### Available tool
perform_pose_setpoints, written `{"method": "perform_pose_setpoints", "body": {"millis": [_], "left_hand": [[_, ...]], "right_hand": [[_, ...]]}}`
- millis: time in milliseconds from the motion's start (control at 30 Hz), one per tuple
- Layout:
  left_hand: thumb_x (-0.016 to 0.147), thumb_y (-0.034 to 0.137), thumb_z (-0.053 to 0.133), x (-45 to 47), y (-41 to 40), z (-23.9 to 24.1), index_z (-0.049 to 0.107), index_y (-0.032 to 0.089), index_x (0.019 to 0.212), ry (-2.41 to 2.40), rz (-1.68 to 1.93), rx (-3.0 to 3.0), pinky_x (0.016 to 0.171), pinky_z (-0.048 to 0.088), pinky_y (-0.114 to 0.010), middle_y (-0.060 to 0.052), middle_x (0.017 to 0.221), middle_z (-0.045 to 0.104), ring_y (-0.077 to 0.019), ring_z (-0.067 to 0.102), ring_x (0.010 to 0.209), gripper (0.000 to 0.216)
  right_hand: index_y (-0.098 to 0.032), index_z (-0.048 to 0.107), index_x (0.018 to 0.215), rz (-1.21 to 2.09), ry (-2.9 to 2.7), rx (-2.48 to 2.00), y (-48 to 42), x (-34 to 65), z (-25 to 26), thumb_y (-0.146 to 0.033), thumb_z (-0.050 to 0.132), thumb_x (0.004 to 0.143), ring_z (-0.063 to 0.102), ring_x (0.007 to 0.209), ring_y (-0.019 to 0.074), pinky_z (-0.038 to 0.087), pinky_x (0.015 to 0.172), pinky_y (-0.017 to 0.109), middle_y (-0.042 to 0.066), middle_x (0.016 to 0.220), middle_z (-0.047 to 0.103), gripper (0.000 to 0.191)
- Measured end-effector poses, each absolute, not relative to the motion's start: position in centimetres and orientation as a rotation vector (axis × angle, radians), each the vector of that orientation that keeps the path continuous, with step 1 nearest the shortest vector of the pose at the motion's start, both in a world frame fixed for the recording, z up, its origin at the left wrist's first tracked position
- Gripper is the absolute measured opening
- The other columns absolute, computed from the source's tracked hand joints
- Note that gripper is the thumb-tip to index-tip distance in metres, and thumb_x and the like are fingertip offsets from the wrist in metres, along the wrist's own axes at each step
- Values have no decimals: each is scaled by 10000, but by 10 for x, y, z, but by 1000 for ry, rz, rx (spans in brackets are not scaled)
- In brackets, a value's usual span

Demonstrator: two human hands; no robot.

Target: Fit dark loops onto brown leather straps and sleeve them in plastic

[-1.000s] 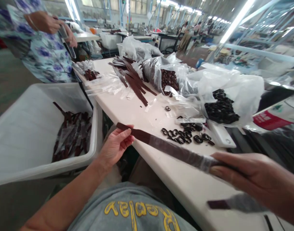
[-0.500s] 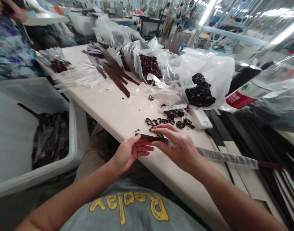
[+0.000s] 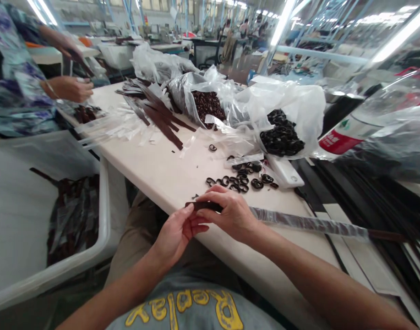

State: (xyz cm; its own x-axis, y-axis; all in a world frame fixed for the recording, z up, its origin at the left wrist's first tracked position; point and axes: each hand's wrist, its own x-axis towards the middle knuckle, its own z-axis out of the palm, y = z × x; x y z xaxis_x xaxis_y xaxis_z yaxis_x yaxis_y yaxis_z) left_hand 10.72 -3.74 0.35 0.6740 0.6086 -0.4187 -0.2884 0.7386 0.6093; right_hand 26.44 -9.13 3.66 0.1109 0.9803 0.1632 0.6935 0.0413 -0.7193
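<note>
A dark brown belt strap (image 3: 203, 206) lies across both hands above the table's front edge. Its end is bare, while a clear plastic sleeve (image 3: 306, 222) covers the length to the right of my hands. My left hand (image 3: 175, 233) pinches the tip between thumb and fingers. My right hand (image 3: 233, 213) is closed round the strap just behind the tip, hiding part of it. Several small black loops (image 3: 233, 181) are scattered on the table beyond my hands.
Plastic bags hold black loops (image 3: 281, 135) and brown pieces (image 3: 210, 107). Brown strips (image 3: 165, 123) lie farther back. A white bin (image 3: 108, 201) with wrapped straps stands at left, near a co-worker's hand (image 3: 72, 88). Black strips (image 3: 354, 192) and a bottle (image 3: 345, 133) are at right.
My right hand has moved left along the strap, close to my left hand, and closed round it. The co-worker's hands have come farther into view at the left.
</note>
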Motion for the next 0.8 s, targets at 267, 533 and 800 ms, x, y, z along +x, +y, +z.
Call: {"method": "perform_pose_setpoints", "body": {"millis": [267,533,800], "left_hand": [[806,384,730,100,-48,-4,746,116,870,662,462,646,689,558,-260,-83,827,735,-163,670,744,276],[899,433,598,96,-44,0,752,120,805,655,390,1021,728,493,-255,-82,779,714,-160,609,736,362],[743,341,778,89,-20,14,783,229,920,743,422,1449,832,514,-283,-59,928,761,-224,682,883,209]], "right_hand": [[-230,739,957,471,-1712,-1703,-111,260,27,-225,687,850,609,764,138,455,682,235,22,868,642,120],[-209,731,833,424,-1778,-1635,-116,260,31,-245,610,900,572,669,125,411,594,217,28,770,605,143],[-193,692,811,324,-1784,-1610,-120,261,26,-243,532,936,551,639,122,368,570,228,23,729,588,209]]}}
